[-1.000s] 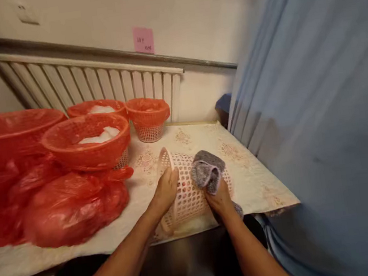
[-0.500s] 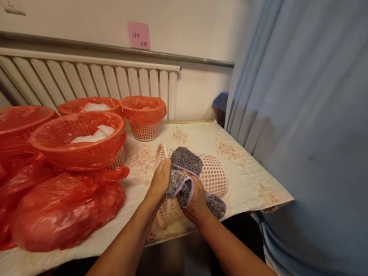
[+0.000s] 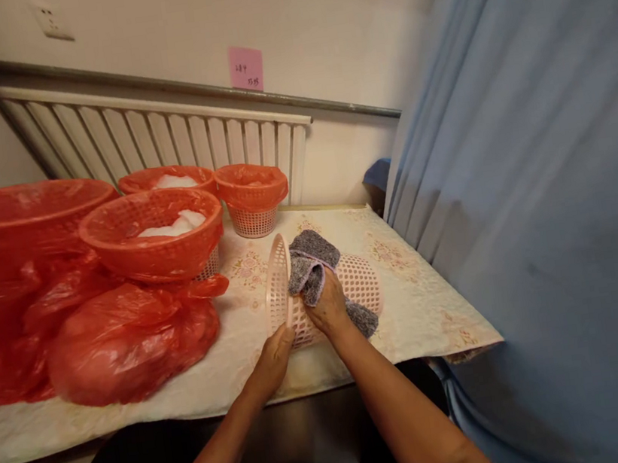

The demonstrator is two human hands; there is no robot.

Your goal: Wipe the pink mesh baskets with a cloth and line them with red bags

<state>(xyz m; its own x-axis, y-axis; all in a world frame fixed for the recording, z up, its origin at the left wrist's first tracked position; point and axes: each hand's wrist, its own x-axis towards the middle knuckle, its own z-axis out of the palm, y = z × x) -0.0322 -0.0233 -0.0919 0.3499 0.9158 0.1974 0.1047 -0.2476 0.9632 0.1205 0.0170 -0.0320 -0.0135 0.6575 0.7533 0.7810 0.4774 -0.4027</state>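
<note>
A pale pink perforated plastic basket point(image 3: 362, 282) lies on its side on the table, its wide rim facing left. My left hand point(image 3: 273, 358) grips the near lower part of that rim, thumb on top. My right hand point(image 3: 329, 306) is closed around a grey cloth point(image 3: 314, 250) with light purple edging and presses it against the upper side of the basket. One end of the cloth hangs out past the right side of this hand. The fingers of my right hand are mostly hidden by the cloth.
Several baskets lined with red plastic bags, such as the front one point(image 3: 153, 237), stand at the left; two hold white material. A filled red bag point(image 3: 135, 342) lies before them. A blue curtain point(image 3: 535, 217) hangs at the right. Behind the floral-covered table point(image 3: 425, 292) is a radiator point(image 3: 159, 133).
My left hand has let go of the cloth and moved down to the basket's rim. The right hand still holds the cloth on the basket. The view has shifted slightly left.
</note>
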